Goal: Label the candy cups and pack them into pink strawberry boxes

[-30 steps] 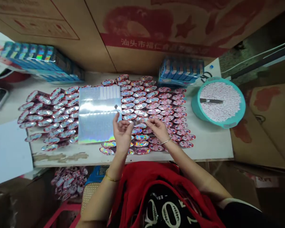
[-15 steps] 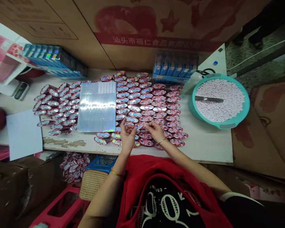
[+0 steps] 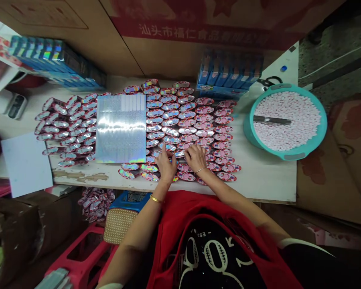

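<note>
Rows of small oval-topped packs point(image 3: 187, 122) in red and pink stand close together on the table; many tops carry shiny silver stickers. A silvery sticker sheet point(image 3: 120, 132) lies over part of the rows, left of my hands. My left hand point(image 3: 167, 165) is low over the packs, index finger stretched forward and thumb apart from it. Close on its right, my right hand point(image 3: 196, 159) is closed, its bent fingertips down at the packs. Between the hands shows one silver oval top point(image 3: 179, 153); whatever the right fingertips pinch is hidden.
A turquoise basin point(image 3: 249, 134) of small pale pieces stands at the right, a dark flat blade point(image 3: 272, 120) on top. Scissors point(image 3: 270, 81) lie behind it. Blue boxes point(image 3: 225, 78) stand against cardboard cartons point(image 3: 174, 56). White paper point(image 3: 27, 164) is at the left edge.
The shiny strip held up between both hands is no longer visible there. My hands have come down to the packs, the right one turned over with its fingers bent downward. The view has shifted slightly.
</note>
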### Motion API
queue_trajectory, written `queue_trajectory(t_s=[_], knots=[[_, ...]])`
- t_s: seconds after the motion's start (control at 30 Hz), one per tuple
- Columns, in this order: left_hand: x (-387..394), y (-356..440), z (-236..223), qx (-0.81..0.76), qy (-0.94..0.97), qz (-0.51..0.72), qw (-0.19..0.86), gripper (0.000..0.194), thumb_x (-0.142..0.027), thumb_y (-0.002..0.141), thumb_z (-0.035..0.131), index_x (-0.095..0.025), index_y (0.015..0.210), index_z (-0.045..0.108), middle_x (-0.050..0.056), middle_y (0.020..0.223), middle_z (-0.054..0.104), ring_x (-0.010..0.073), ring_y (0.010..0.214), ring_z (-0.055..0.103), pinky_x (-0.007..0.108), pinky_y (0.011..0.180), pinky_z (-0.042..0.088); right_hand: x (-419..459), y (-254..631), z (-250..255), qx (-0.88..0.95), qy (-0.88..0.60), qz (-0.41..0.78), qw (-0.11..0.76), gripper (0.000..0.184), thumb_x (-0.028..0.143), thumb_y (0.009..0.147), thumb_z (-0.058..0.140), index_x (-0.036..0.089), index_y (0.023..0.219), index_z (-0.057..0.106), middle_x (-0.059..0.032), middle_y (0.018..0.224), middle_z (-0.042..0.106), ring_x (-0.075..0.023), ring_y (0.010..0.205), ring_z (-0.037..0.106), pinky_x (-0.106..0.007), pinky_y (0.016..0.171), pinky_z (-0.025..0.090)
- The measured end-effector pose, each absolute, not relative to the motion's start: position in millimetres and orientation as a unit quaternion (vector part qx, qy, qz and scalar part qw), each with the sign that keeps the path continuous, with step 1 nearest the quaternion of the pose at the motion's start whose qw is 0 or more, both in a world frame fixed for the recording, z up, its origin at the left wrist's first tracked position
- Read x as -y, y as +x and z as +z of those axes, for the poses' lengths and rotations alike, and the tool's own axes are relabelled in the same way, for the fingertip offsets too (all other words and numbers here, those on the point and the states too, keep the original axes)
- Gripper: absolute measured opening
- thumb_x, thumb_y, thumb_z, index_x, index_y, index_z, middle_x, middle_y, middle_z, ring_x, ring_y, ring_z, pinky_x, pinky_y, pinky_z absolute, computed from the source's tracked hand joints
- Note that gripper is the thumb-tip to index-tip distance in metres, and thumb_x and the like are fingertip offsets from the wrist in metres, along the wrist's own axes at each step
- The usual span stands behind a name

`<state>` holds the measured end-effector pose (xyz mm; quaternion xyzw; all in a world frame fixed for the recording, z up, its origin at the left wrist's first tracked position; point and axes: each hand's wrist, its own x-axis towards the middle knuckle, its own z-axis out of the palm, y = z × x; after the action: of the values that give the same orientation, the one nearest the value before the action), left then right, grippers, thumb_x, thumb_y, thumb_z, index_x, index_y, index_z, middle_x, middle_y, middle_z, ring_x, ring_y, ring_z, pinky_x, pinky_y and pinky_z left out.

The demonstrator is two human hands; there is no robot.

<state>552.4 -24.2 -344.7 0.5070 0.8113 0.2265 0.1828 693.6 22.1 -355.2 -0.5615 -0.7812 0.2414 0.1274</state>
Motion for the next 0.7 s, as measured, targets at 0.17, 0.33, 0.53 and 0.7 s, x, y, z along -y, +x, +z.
queue_trajectory(t_s=[0.17, 0.33, 0.53, 0.7], knots=[[23.0, 556.0, -350.6, -0.813, 0.512, 0.205, 0.187, 0.069, -0.02, 0.084, 0.054, -0.014, 0.149, 0.032, 0.006, 0.09, 0.068, 0.0266, 0.095, 0.06, 0.044, 0.091, 0.034, -22.4, 693.1, -363.7, 0.792, -0.547, 0.238, 0.126, 0.021, 0.029, 0.099, 0.045, 0.019, 0.097, 0.064, -0.0109, 0.1, 0.066, -0.0271, 0.098, 0.05, -0.04, 0.085, 0.032], [22.7, 553.1, -348.8, -0.812, 0.522, 0.22, 0.141, 0.055, -0.021, 0.084, 0.054, -0.014, 0.138, 0.044, 0.013, 0.107, 0.062, 0.0294, 0.105, 0.054, 0.045, 0.093, 0.036, -24.3, 697.4, -365.2, 0.766, -0.56, 0.268, 0.165, 0.037, 0.023, 0.094, 0.046, 0.015, 0.129, 0.053, -0.0142, 0.12, 0.063, -0.029, 0.106, 0.05, -0.043, 0.091, 0.035], [22.8, 548.9, -320.5, -0.738, 0.521, 0.393, 0.172, 0.022, -0.038, 0.085, 0.064, -0.021, 0.095, 0.055, 0.007, 0.101, 0.056, 0.0226, 0.103, 0.053, 0.038, 0.094, 0.042, -20.4, 702.8, -349.6, 0.628, -0.592, 0.375, 0.337, 0.046, 0.053, 0.091, 0.054, 0.018, 0.12, 0.059, -0.0118, 0.109, 0.063, -0.0247, 0.102, 0.055, -0.04, 0.093, 0.042], [11.4, 568.1, -318.8, -0.739, 0.404, 0.452, 0.295, 0.019, -0.038, 0.086, 0.062, -0.02, 0.084, 0.055, 0.003, 0.086, 0.055, 0.0159, 0.083, 0.054, 0.03, 0.08, 0.046, -24.2, 702.9, -349.7, 0.498, -0.57, 0.547, 0.358, 0.042, 0.062, 0.086, 0.053, 0.021, 0.08, 0.061, -0.0005, 0.073, 0.059, -0.0161, 0.068, 0.052, -0.029, 0.066, 0.045]])
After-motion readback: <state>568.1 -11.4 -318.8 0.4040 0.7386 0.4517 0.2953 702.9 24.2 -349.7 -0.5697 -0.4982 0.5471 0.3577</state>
